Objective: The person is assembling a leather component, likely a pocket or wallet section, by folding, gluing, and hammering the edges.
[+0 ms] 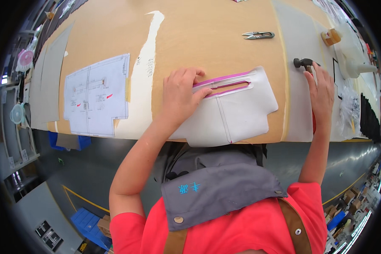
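Note:
A white, flexible cut panel [241,118] with a long slot edged in purple lies by the table's near edge, overhanging it slightly. My left hand [183,91] holds its left end, fingers bent at the upper purple strip and thumb at the slot. Most of the panel's left part is hidden under that hand. To the right, my right hand [322,95] is closed around a hammer [302,63] with a dark head. Part of its red handle shows beneath the palm. Thread snips [258,35] rest farther back, apart from both hands.
A printed pattern drawing [97,99] lies at left, beside a torn white paper strip [144,55]. On the right stand a small jar of amber stuff [331,37] and a whitish plastic bottle [354,55], with a crumpled clear plastic bag [349,106] nearer me.

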`<state>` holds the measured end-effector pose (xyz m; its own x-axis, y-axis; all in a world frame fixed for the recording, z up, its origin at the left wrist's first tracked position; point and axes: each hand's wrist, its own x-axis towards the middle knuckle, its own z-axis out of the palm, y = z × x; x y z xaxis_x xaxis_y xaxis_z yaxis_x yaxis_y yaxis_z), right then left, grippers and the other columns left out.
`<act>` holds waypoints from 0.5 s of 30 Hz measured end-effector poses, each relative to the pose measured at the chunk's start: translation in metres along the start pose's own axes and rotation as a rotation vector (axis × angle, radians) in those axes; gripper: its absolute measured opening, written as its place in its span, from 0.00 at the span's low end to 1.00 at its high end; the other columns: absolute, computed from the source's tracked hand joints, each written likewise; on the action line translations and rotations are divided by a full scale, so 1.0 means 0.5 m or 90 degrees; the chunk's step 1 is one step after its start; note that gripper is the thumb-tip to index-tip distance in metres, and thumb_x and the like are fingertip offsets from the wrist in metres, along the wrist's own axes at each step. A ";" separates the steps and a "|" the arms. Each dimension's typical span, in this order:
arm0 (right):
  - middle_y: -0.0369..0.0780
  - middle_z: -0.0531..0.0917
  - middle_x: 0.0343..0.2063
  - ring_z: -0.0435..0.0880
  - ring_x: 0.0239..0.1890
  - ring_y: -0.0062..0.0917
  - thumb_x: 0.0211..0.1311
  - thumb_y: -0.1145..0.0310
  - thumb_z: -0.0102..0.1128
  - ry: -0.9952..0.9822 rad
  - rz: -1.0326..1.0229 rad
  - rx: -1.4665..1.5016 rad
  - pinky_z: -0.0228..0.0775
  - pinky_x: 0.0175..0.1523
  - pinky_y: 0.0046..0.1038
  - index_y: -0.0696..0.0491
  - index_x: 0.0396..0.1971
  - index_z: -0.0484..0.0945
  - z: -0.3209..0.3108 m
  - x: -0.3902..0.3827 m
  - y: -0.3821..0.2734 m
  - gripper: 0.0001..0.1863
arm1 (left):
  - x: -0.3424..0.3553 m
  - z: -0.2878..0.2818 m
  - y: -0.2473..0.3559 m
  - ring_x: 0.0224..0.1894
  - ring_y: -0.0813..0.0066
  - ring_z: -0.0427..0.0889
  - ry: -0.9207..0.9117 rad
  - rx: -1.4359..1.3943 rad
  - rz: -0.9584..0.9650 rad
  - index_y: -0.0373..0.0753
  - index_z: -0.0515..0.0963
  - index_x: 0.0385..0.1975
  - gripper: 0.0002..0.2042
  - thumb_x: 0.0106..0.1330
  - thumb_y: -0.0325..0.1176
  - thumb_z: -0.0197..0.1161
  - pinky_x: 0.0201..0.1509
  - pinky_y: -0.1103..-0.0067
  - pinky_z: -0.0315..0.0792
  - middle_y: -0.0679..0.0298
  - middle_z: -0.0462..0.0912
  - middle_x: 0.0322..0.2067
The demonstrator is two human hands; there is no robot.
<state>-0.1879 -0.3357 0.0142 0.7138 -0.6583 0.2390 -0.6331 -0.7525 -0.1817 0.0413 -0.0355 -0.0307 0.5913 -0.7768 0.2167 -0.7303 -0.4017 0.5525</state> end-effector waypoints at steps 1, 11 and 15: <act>0.45 0.83 0.51 0.78 0.56 0.43 0.71 0.61 0.62 0.059 -0.056 0.019 0.68 0.62 0.40 0.53 0.57 0.80 -0.010 -0.004 -0.041 0.19 | 0.016 -0.008 -0.001 0.41 0.66 0.82 -0.104 -0.057 -0.064 0.36 0.82 0.47 0.16 0.61 0.33 0.73 0.48 0.70 0.73 0.60 0.84 0.37; 0.40 0.83 0.52 0.76 0.61 0.37 0.63 0.67 0.66 -0.074 -0.417 0.341 0.57 0.70 0.43 0.49 0.54 0.83 0.146 0.027 -0.256 0.18 | 0.038 -0.057 0.003 0.35 0.83 0.83 -0.357 -0.532 -0.429 0.31 0.82 0.47 0.12 0.69 0.32 0.69 0.42 0.84 0.76 0.65 0.86 0.35; 0.37 0.84 0.43 0.77 0.56 0.35 0.58 0.67 0.67 -0.290 -0.408 0.338 0.55 0.67 0.43 0.47 0.46 0.85 0.167 0.052 -0.276 0.15 | 0.032 -0.064 0.009 0.35 0.83 0.83 -0.371 -0.512 -0.450 0.31 0.82 0.48 0.14 0.69 0.33 0.69 0.42 0.83 0.76 0.65 0.86 0.35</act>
<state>-0.0570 -0.2509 -0.0342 0.9973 0.0235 0.0692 0.0595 -0.8108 -0.5822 0.0584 -0.0343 0.0013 0.3799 -0.6932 -0.6125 0.2321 -0.5695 0.7885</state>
